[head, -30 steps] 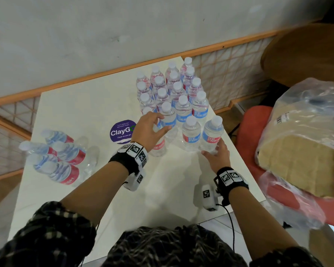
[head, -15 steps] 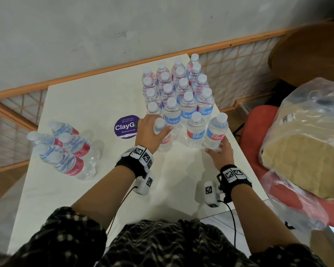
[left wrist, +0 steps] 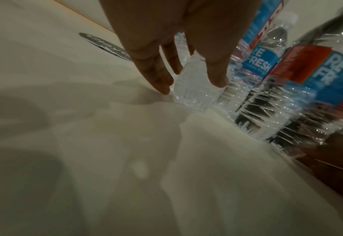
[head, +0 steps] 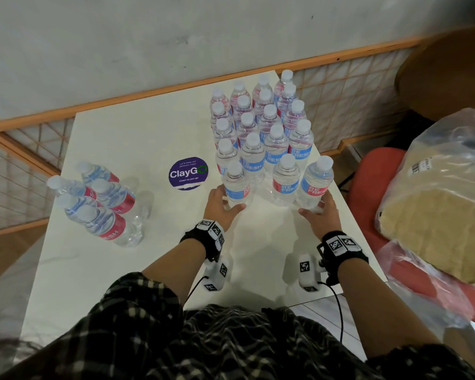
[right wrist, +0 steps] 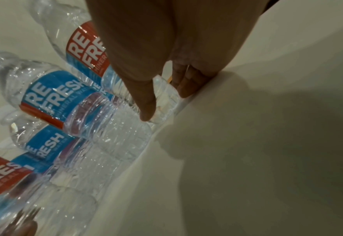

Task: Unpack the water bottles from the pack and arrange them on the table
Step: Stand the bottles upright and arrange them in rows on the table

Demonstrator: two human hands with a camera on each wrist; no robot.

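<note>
Several upright clear water bottles (head: 261, 124) with red-and-blue labels stand in rows at the far right of the white table (head: 137, 138). Three more form a front row. My left hand (head: 222, 207) grips the base of the left front bottle (head: 236, 185), thumb on one side and fingers on the other, as the left wrist view shows around that bottle (left wrist: 195, 91). My right hand (head: 317, 212) holds the base of the right front bottle (head: 316, 182), seen close up as the held bottle (right wrist: 164, 97). Between them the middle front bottle (head: 284, 179) stands free. A separate cluster of bottles (head: 99, 207) stands at the left.
A round purple ClayGo sticker (head: 188, 173) lies mid-table. The right front bottle stands close to the table's right edge. Beyond that edge are a red chair (head: 373, 182), a clear plastic bag (head: 436, 204) of tan material and a round wooden top (head: 450, 72).
My left hand has slid down to its bottle's base, and that bottle now stands beside the two front bottles. My right hand has stayed on the right front bottle.
</note>
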